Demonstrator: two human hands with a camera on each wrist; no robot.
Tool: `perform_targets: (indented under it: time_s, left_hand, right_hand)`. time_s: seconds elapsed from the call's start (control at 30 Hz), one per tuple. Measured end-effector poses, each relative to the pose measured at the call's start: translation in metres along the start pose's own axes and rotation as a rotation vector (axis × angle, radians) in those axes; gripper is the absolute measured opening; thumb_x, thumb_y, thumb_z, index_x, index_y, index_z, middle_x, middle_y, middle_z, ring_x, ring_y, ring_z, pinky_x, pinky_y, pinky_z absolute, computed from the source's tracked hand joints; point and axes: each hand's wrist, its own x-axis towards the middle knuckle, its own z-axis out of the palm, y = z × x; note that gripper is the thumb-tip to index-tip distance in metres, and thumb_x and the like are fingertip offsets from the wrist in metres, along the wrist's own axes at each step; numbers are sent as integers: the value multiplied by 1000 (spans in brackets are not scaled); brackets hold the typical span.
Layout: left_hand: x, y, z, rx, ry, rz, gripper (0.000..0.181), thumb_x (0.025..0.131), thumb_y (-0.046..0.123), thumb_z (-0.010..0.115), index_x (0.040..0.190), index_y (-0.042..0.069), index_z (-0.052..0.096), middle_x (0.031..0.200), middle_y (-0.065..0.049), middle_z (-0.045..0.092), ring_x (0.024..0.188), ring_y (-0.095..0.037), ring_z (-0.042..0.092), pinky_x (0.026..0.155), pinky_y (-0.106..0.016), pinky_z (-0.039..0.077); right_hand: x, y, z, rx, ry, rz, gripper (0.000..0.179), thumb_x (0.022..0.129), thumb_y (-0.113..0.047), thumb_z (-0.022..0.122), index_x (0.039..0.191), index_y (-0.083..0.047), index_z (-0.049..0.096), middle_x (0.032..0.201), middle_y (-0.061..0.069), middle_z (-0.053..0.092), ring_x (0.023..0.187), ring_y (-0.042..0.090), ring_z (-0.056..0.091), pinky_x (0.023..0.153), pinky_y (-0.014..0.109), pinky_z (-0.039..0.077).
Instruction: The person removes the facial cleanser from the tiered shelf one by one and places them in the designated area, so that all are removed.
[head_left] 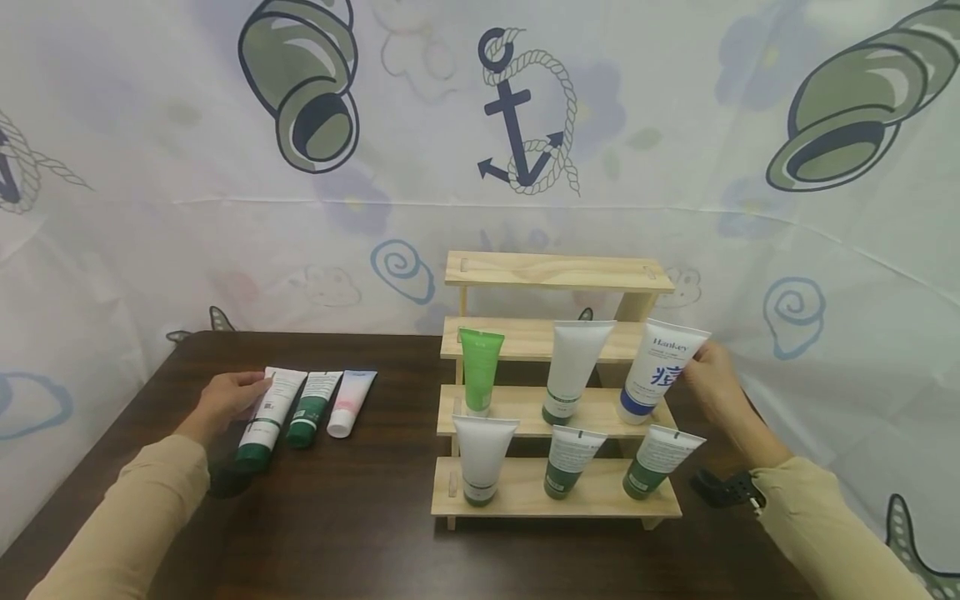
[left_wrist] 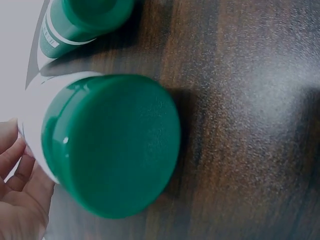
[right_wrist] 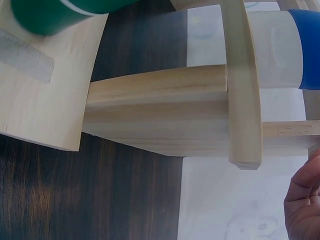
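My left hand [head_left: 228, 396] grips a white squeeze tube with a dark green cap [head_left: 272, 417] by its upper part at the table's left. Close up in the left wrist view, the tube's green cap [left_wrist: 120, 145] faces the camera and curled fingers [left_wrist: 22, 172] lie along its side. My right hand [head_left: 712, 379] is at the right side of the wooden tiered stand [head_left: 558, 271], beside a white Hankey tube with a blue cap [head_left: 663, 371]. Its bent fingers [right_wrist: 307, 187] come up to the stand's side rail, fingertips cut off; I cannot tell what they hold.
Beside the left tube lie a green-and-white tube [head_left: 313, 408] and a pink-and-white tube [head_left: 352, 402]. On the stand's lower two tiers, a bright green tube [head_left: 480, 362] and several white tubes stand on their caps. A printed cloth [head_left: 420, 217] hangs behind the dark table [head_left: 337, 525].
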Motion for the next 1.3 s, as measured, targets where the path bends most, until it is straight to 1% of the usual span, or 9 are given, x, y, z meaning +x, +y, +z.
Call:
perform_targets:
  time_s: [0.1, 0.33, 0.5, 0.73, 1.0, 1.13, 1.23, 1.3]
  left_hand:
    - [0, -1, 0, 14, 18, -5, 70, 97, 42, 45, 142, -8, 27, 140, -36, 29, 118, -46, 42, 99, -52, 42]
    - [2, -4, 1, 27, 47, -2, 67, 97, 40, 45, 141, -9, 30, 138, -36, 31, 116, -46, 41, 98, -53, 43]
    - [-1, -4, 2, 29, 59, -1, 64, 98, 37, 45, 140, -10, 32, 136, -36, 34, 113, -44, 44, 97, -52, 44]
    - [-3, -2, 1, 47, 59, -1, 64, 97, 36, 46, 137, -12, 33, 132, -36, 37, 109, -43, 46, 93, -51, 46]
    - [-11, -1, -3, 76, 50, 11, 66, 96, 39, 46, 133, -15, 36, 124, -35, 43, 101, -40, 49, 88, -47, 50]
    - [-15, 2, -5, 76, 45, 0, 67, 96, 39, 46, 133, -16, 34, 125, -36, 41, 103, -41, 49, 89, -48, 50]
    - [-18, 4, -6, 62, 48, -1, 67, 97, 38, 46, 133, -17, 33, 128, -37, 38, 107, -44, 49, 88, -47, 51]
    - [-18, 6, -7, 57, 51, 2, 67, 97, 37, 45, 134, -17, 33, 131, -38, 37, 111, -46, 49, 87, -46, 52]
  right_hand:
    - [0, -1, 0, -10, 11, 0, 19, 90, 0, 49, 102, 12, 56, 65, -22, 53, 63, 1, 51, 59, 21, 47]
    - [0, -1, 0, 10, 20, -7, 16, 88, 2, 50, 98, 13, 57, 63, -22, 54, 60, 1, 51, 56, 19, 46]
    - [0, -2, 0, -7, 12, -6, 20, 88, 1, 50, 102, 14, 57, 66, -22, 55, 63, 0, 52, 58, 18, 47]
    - [-1, -2, -1, 24, -15, -4, 23, 89, 1, 49, 107, 16, 55, 68, -22, 56, 65, -1, 55, 61, 20, 50]
    - [-2, -1, -1, 23, -17, -8, 25, 89, 2, 48, 108, 17, 54, 69, -21, 55, 65, -1, 54, 60, 19, 49]
    - [-3, -1, -1, 2, -14, -9, 25, 90, 1, 48, 108, 16, 54, 69, -20, 55, 65, 1, 53, 59, 20, 48]
    - [-2, 0, -1, -30, -8, -17, 24, 91, -2, 48, 107, 14, 56, 69, -19, 54, 64, 2, 52, 58, 21, 47]
    - [-2, 0, -1, -32, -5, -25, 23, 92, -2, 48, 106, 14, 56, 68, -19, 54, 64, 2, 52, 58, 21, 47]
